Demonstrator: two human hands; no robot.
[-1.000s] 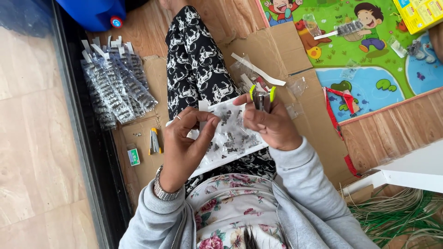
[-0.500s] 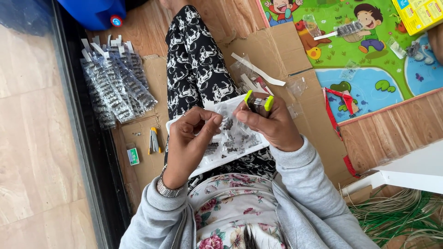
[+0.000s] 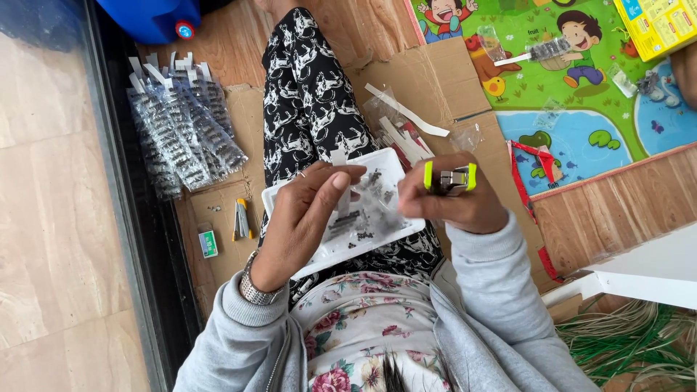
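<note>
A white tray (image 3: 398, 168) with small dark parts rests on my lap, over black-and-white patterned trousers. My left hand (image 3: 308, 214), with a metal watch on the wrist, is over the tray's left half and pinches a small clear packet with a white strip (image 3: 341, 161) between thumb and fingers. At the tray's right edge, my right hand (image 3: 454, 207) is closed around a small metal stapler-like tool with lime-green ends (image 3: 450, 178). The two hands are a little apart.
A pile of filled clear packets (image 3: 181, 127) lies on flattened cardboard (image 3: 428, 72) to the left. Loose white strips and empty bags (image 3: 406, 116) lie beyond the tray. A small yellow tool (image 3: 242, 219), a blue container (image 3: 156, 18), a colourful play mat (image 3: 581, 80) and a white board edge (image 3: 646, 272) are around.
My right hand with the lime-green tool has drawn away to the right of the tray. My left hand has shifted slightly up over the tray, still pinching the packet.
</note>
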